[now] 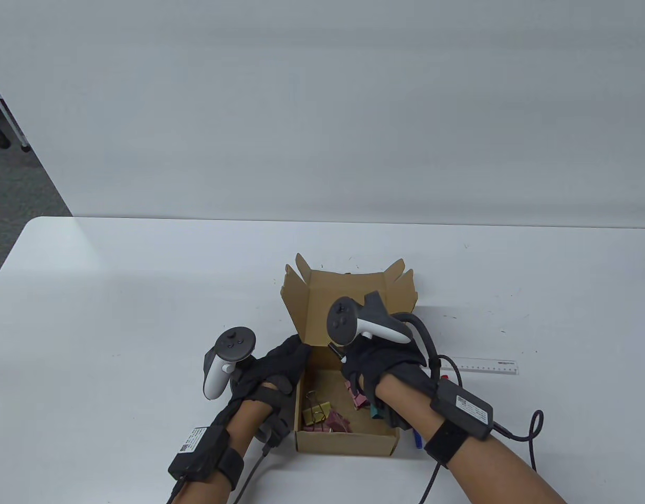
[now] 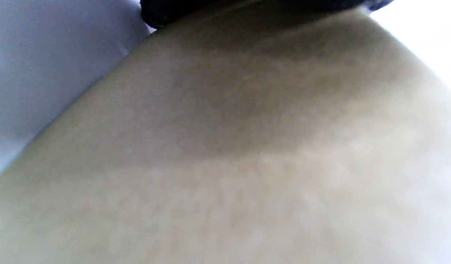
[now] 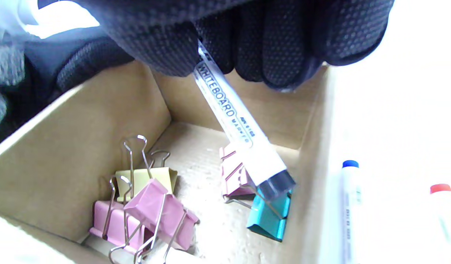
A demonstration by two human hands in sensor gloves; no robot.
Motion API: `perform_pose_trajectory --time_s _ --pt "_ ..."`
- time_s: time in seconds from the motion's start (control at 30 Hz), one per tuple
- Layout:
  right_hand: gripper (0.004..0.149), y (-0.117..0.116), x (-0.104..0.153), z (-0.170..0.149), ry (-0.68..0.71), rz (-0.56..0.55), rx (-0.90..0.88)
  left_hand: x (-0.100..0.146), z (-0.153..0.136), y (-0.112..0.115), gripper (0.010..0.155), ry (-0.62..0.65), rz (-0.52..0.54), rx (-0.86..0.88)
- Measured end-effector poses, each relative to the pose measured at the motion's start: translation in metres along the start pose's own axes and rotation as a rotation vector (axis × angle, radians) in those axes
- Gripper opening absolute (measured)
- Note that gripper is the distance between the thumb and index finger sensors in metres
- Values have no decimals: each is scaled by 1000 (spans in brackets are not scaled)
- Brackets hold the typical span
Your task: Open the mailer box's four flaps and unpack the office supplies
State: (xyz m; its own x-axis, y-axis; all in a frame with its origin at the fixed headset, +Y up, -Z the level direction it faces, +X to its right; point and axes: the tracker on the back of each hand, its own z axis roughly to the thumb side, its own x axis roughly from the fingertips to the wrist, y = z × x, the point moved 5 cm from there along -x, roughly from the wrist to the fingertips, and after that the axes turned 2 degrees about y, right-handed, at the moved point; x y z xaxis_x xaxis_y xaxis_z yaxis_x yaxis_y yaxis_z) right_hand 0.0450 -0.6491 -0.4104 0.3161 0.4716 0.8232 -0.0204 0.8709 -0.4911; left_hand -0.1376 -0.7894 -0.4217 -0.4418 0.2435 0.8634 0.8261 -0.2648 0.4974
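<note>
The brown mailer box [image 1: 348,443] stands near the table's front edge, its lid [image 1: 322,310] upright at the back. My right hand [image 3: 225,55] reaches into the box and grips a white whiteboard marker [image 3: 236,132] with a dark end, tilted down over the clips. Pink binder clips [image 3: 155,212], a yellow one [image 3: 144,179] and a teal one [image 3: 267,220] lie on the box floor. My left hand [image 1: 280,367] holds the box's left wall [image 2: 225,146], fingers over its rim. The left wrist view shows only blurred cardboard and a strip of glove [image 2: 174,11].
Outside the box's right wall lie a blue-capped marker [image 3: 350,190] and a red-capped marker [image 3: 441,205]. A clear ruler [image 1: 485,366] lies farther right on the white table [image 1: 144,315]. A cable [image 1: 532,436] trails from my right wrist.
</note>
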Motion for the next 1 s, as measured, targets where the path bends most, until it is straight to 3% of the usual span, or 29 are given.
perform_pose_trajectory --time_s 0.2,0.57,0.8,1.0 --pt "44 21 23 -42 -62 -54 -90 0 0 0 69 0 0 2" --pt "43 24 68 -134 -236 -119 -202 0 0 0 69 1 1 6" --pt "43 12 93 -203 -361 -135 -300 1 0 0 69 1 0 4" --pt "43 -21 106 -266 -468 -106 -403 1 0 0 69 1 -1 4"
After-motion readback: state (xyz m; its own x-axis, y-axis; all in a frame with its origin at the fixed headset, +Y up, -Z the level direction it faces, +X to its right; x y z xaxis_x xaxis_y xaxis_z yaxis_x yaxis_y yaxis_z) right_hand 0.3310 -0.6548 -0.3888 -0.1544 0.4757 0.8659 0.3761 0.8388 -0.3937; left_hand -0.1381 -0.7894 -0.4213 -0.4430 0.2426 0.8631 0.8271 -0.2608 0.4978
